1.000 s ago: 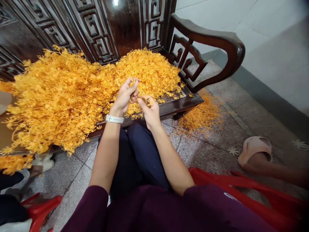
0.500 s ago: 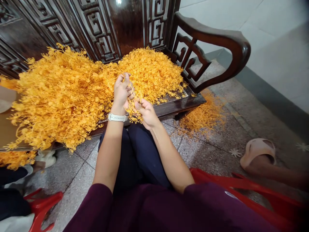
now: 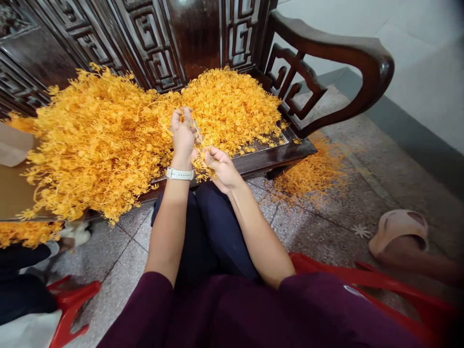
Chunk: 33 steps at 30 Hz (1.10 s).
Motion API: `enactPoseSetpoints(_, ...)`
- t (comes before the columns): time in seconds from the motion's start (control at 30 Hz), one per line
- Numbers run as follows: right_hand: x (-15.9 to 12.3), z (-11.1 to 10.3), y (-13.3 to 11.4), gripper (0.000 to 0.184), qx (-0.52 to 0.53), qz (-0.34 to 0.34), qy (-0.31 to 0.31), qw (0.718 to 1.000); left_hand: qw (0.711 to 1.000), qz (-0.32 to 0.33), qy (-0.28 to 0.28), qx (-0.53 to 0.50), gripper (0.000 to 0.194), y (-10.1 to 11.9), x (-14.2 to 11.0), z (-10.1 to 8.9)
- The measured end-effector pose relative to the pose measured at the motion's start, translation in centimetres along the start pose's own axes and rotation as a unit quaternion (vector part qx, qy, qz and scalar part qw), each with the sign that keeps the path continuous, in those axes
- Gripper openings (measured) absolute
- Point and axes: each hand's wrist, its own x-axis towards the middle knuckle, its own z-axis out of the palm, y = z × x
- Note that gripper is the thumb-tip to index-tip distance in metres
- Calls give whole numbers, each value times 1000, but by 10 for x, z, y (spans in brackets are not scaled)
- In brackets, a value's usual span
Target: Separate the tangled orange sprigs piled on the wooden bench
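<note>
My left hand [image 3: 183, 133], with a white band [image 3: 180, 174] on its wrist, is raised at the bench's front edge. Its fingers are curled around a yellow plastic flower piece [image 3: 201, 166] with thin branching stems. My right hand [image 3: 225, 170] pinches the same cluster between thumb and forefinger, close beside the left palm. Part of the cluster is hidden behind my fingers, so I cannot tell whether it is one piece or more. Behind my hands lie a large heap of yellow plastic flower pieces [image 3: 97, 145] on the left and a smaller, finer heap [image 3: 232, 108] on the right.
A dark carved wooden bench [image 3: 275, 157] bears the heaps; its curved armrest [image 3: 337, 43] stands at right. Orange thin stems [image 3: 311, 169] are piled on the floor below. A person's foot in a pink slipper [image 3: 398, 229] is at right. Red plastic stools [image 3: 78, 304] stand nearby.
The view has shifted slightly, so the bench sits a little further right. Both hands keep nearly the same pose, with the yellow cluster still between them.
</note>
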Motion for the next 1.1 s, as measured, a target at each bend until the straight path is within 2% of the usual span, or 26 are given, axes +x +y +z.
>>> enactPoseSetpoints(0.2, 3, -2, 9, 45, 20, -14, 3, 1000, 1000, 3, 7, -30, 52, -7, 6, -2)
enactPoseSetpoints(0.37, 0, -3, 10, 37, 43, -11, 4, 999, 998, 19, 64, -10, 48, -9, 6, 1)
enactPoseSetpoints(0.5, -10, 0, 6, 30, 60, -17, -39, 997, 994, 51, 92, 26, 51, -7, 7, 2)
enactPoseSetpoints(0.6, -13, 1, 4, 21, 103, -18, -42, 994, 994, 19, 107, -6, 49, -4, 6, 4)
enactPoseSetpoints(0.67, -13, 0, 3, 18, 143, 2, -15, 990, 992, -8, 112, -52, 49, -1, 5, 4)
enactPoseSetpoints(0.77, -12, -1, -1, 16, 179, 65, 13, 982, 985, -12, 124, -115, 50, 3, 6, -2)
enactPoseSetpoints(0.9, -14, 0, -3, 18, 192, 137, -46, 971, 974, 7, 159, -159, 49, 9, 12, -18)
enactPoseSetpoints(1.1, -12, 9, -1, 23, 156, 123, -69, 978, 971, 3, 186, -151, 45, 3, 21, -31)
